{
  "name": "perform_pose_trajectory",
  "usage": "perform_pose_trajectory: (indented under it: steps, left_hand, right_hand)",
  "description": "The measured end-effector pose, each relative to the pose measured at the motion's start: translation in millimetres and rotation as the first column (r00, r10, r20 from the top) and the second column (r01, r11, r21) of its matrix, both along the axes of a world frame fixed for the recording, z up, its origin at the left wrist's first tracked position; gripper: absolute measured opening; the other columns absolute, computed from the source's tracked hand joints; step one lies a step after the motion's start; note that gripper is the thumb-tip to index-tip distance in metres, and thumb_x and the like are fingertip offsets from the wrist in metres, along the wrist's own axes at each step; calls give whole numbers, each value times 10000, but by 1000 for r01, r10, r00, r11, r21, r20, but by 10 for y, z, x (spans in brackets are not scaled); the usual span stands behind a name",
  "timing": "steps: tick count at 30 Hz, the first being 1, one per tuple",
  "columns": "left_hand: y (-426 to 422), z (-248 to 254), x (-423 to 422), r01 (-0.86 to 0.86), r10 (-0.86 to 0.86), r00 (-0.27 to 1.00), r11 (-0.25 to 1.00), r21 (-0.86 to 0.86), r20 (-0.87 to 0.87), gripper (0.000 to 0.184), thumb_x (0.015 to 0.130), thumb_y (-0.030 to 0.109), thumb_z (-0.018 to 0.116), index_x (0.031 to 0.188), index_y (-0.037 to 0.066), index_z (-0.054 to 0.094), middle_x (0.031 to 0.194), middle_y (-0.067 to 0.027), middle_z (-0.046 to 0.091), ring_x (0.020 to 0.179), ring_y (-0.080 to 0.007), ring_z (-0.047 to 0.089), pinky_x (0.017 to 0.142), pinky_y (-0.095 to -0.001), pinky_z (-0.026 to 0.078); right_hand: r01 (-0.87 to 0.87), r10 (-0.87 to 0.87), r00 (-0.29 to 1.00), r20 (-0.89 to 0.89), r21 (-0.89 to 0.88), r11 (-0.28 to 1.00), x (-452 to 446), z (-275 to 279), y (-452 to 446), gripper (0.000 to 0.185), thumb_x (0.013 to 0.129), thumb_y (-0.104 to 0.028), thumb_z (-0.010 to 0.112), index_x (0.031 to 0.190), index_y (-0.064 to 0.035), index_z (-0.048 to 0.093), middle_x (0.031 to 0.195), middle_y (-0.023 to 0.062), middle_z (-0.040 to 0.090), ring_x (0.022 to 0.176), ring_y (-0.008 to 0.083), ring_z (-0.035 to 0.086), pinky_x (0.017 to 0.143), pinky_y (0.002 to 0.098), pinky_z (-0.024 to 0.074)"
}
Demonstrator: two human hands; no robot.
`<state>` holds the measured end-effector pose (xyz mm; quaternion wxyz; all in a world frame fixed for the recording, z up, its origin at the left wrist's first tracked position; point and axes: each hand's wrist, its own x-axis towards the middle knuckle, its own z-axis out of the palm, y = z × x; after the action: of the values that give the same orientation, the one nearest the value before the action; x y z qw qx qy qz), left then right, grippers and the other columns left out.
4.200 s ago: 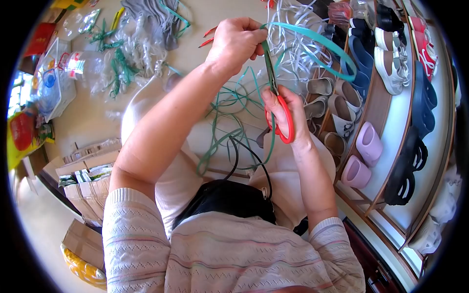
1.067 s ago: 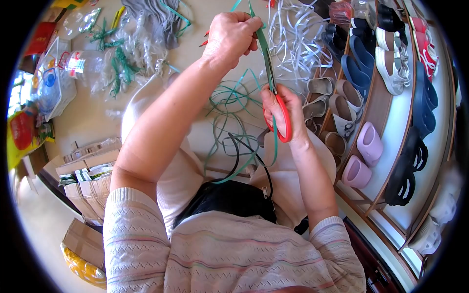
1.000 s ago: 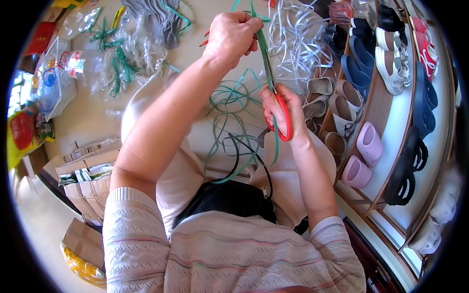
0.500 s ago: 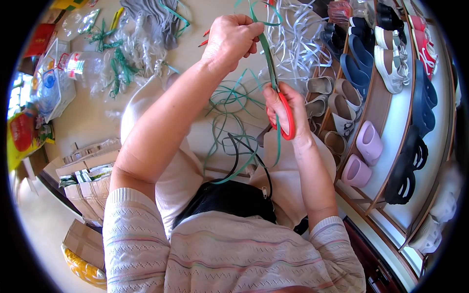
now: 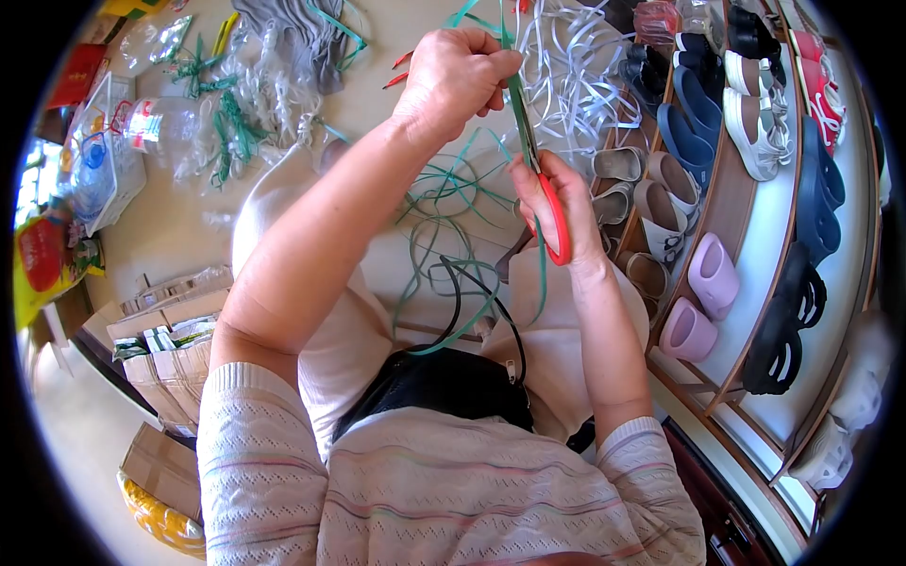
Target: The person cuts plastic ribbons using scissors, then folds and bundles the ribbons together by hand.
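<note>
My left hand (image 5: 460, 77) is closed, pinching a green plastic strap (image 5: 516, 90) at the top middle of the view. In my right hand (image 5: 564, 203) is a pair of scissors (image 5: 554, 219) with red handles. Its blades point up along the strap toward my left hand; whether they are apart is hard to make out. A loose length of the strap hangs below my right hand. More green strap (image 5: 453, 236) lies in loops between my legs, beside a black cord (image 5: 458, 302).
White strips (image 5: 576, 71) lie heaped beyond my hands. At right, a shoe rack (image 5: 703, 255) holds several shoes and slippers. Cardboard boxes (image 5: 175, 377) stand at left, below a white basket (image 5: 123, 189). A grey cloth (image 5: 293, 38) and clear plastic (image 5: 269, 104) lie upper left.
My left hand has shifted slightly to the right, still gripping the strap. The scissors have tilted a little and moved slightly up along the strap.
</note>
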<state>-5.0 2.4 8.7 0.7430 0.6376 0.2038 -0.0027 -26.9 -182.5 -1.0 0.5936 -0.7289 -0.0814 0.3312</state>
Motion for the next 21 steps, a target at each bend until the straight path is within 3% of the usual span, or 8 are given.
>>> perform_pose_trajectory:
  steps: [5, 9, 14, 17, 21]
  left_hand:
    - [34, -10, 34, -12, 12, 999, 1000, -10, -36, 199, 800, 165, 617, 712, -10, 581, 537, -48, 537, 435, -86, 474, 412, -216, 362]
    - [127, -21, 84, -83, 83, 997, 996, -29, -2, 206, 806, 170, 611, 717, -13, 584, 546, -46, 541, 438, -85, 473, 412, -221, 365]
    - [17, -33, 23, -4, 5, 999, 1000, 19, -32, 188, 804, 156, 613, 744, -18, 576, 541, -49, 535, 449, -94, 488, 419, -225, 371]
    - [-7, -40, 23, -12, 11, 1000, 999, -30, -29, 184, 799, 151, 615, 734, -16, 576, 545, -48, 535, 448, -98, 492, 420, -229, 371]
    - [15, -27, 44, -47, 43, 998, 994, -101, -45, 174, 792, 145, 618, 721, -8, 578, 552, -43, 537, 449, -98, 484, 429, -230, 373]
  right_hand:
    - [2, 0, 1000, 22, -84, 996, -27, 48, -1, 299, 819, -309, 646, 743, -39, 541, 559, -71, 399, 502, 26, 340, 447, 189, 275]
    - [-41, 48, 994, 94, -79, 996, -50, 31, 0, 303, 822, -328, 636, 780, -45, 536, 564, -69, 404, 482, 26, 350, 428, 188, 277]
    - [-55, 57, 993, 108, -16, 998, 3, -39, 0, 304, 840, -354, 605, 810, -66, 513, 564, -61, 417, 438, 27, 370, 388, 190, 279]
    - [-4, 3, 1000, -23, -18, 1000, 7, 58, 30, 290, 821, -309, 643, 778, -36, 551, 580, -68, 421, 511, 26, 357, 453, 186, 287]
    - [-22, 22, 1000, -10, -29, 999, -37, 32, 22, 294, 849, -345, 594, 799, -69, 504, 556, -53, 424, 428, 25, 377, 384, 184, 289]
